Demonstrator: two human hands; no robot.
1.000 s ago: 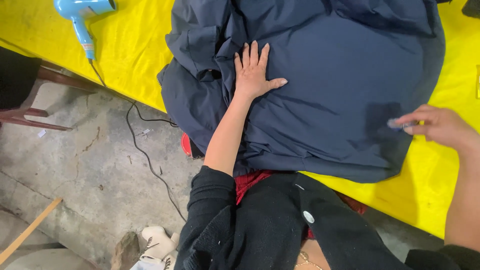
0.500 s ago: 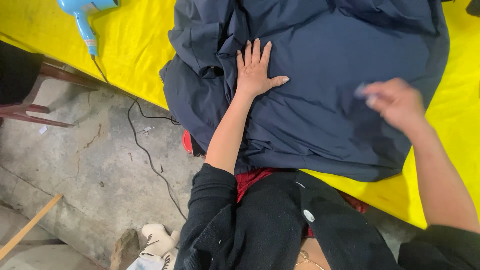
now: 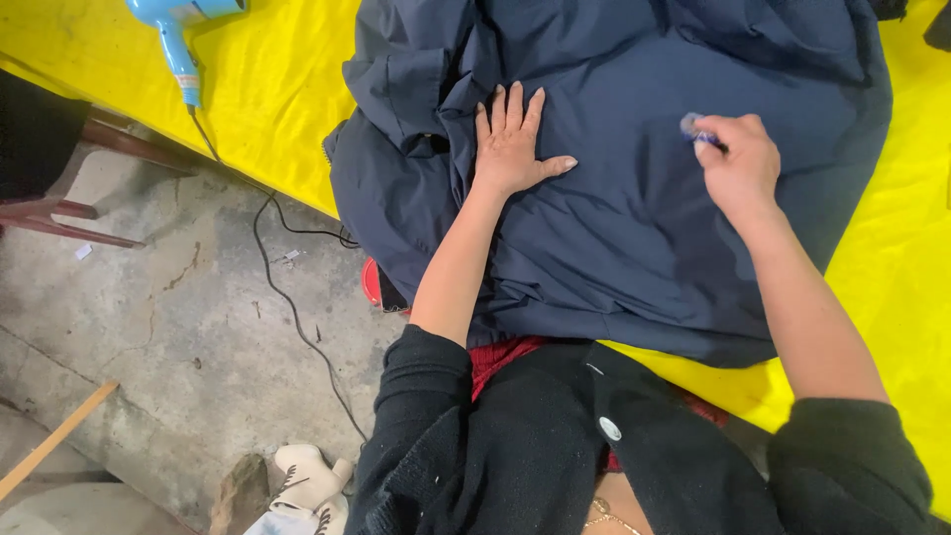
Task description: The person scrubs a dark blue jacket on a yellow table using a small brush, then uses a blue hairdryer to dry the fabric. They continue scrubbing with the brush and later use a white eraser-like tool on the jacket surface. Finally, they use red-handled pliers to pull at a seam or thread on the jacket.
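Note:
A dark navy garment (image 3: 634,228) lies spread over a yellow-covered table (image 3: 267,99). My left hand (image 3: 510,144) rests flat on the cloth with its fingers apart, pressing it down. Further right, my right hand (image 3: 738,163) is closed around a small brush-like tool (image 3: 693,127) with a pale tip, which touches the garment's upper middle. Both sleeves are black and pushed up to the elbows.
A light blue hair dryer (image 3: 178,30) lies on the yellow cover at the top left, its black cord (image 3: 287,297) trailing down over the concrete floor (image 3: 149,327). A wooden stick (image 3: 54,441) lies at the bottom left. White shoes (image 3: 307,476) show near my feet.
My right hand has swung from the table's right edge up and left onto the middle of the garment, carrying the small tool. The left hand has stayed flat in place.

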